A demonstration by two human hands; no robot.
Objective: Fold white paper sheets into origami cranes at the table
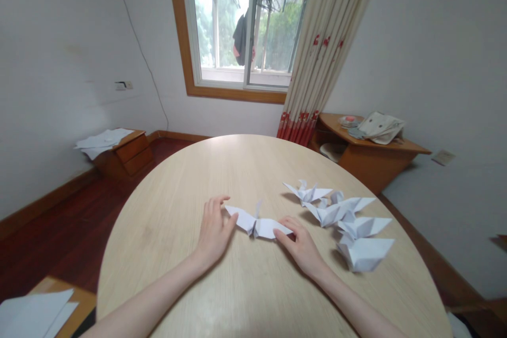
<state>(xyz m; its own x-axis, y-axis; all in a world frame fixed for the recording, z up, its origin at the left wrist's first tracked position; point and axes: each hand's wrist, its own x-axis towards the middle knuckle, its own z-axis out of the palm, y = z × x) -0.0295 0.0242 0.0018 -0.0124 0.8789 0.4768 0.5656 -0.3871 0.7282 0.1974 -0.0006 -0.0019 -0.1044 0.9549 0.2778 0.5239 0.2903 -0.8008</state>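
Observation:
A white folded paper crane lies in the middle of the round light-wood table, wings spread left and right. My left hand pinches the tip of its left wing with thumb and fingers, the other fingers slightly raised. My right hand pinches the tip of its right wing. Both forearms rest low over the table's near side.
Several finished white paper cranes lie in a cluster right of my right hand. White sheets sit at the lower left on a wooden surface. A low cabinet with papers stands left, a corner desk right, a curtain by the window.

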